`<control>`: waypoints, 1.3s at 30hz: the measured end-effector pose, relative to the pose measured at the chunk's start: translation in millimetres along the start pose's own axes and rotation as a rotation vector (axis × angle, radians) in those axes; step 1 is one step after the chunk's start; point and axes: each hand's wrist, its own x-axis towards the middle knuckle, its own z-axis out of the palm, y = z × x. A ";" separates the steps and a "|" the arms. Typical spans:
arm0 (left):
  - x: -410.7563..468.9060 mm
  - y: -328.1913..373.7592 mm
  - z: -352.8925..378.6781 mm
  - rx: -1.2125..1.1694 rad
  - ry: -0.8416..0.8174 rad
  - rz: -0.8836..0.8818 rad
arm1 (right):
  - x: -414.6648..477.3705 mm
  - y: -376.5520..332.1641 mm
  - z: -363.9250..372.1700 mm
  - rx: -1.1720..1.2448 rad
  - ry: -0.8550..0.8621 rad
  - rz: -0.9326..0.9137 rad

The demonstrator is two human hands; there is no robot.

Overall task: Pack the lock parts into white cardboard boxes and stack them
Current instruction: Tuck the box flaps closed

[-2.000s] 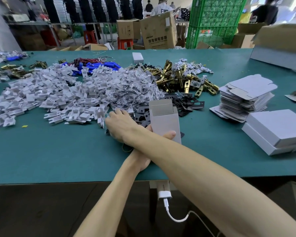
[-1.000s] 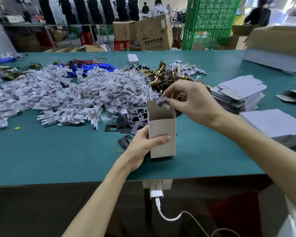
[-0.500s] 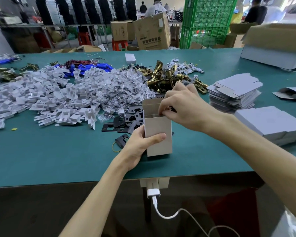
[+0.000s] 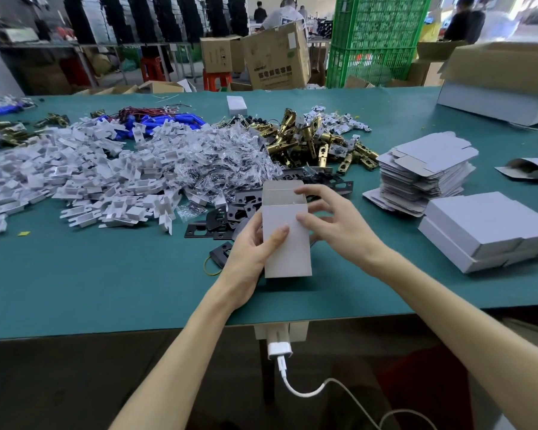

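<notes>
**Now the right hand is out of the box top**

Half a second ago the right hand (image 4: 339,225) had its fingertips dipped into the open mouth of the white cardboard box (image 4: 288,243). It has since come out and sits against the box's right side: thumb tip pressed on the front face, forefinger up at the raised rear flap, the other fingers curled and spread behind the right wall.

The left hand (image 4: 249,252) keeps its grip on the box's left side, with the thumb laid across the front panel. The box stands upright, top open, on the green table (image 4: 106,280).

Black plates (image 4: 227,212) lie just left of the box and behind it, and brass latches (image 4: 305,141) are heaped farther back. Right of the box are a stack of flat box blanks (image 4: 429,169) and closed white boxes (image 4: 485,228).

Far behind the box, a brown carton (image 4: 275,57) bears dark printed characters (too blurred to read).
</notes>
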 end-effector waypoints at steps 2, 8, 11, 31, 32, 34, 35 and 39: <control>1.9 -1.9 -1.6 -0.014 -0.008 0.005 | -4.3 8.7 7.3 0.170 0.019 0.029; 2.3 -4.2 -3.3 0.071 0.033 0.032 | -6.7 23.0 23.4 0.342 0.144 0.053; 1.5 -2.1 -3.4 0.104 0.065 0.023 | -8.1 26.5 26.6 0.401 0.158 0.077; -2.2 -2.2 -1.6 0.159 0.088 -0.044 | -16.6 38.5 36.1 0.382 0.137 0.009; -1.9 -2.1 -1.6 0.167 0.080 -0.025 | -15.9 39.4 36.0 0.377 0.142 -0.001; -0.6 -2.9 -2.5 0.185 0.076 0.020 | -15.1 40.6 36.6 0.383 0.167 -0.003; -0.1 -3.3 -3.3 0.192 0.073 0.039 | -14.8 41.2 36.8 0.408 0.173 0.000; 1.1 -4.5 -5.4 0.177 0.098 0.041 | -13.9 41.3 36.8 0.431 0.158 0.020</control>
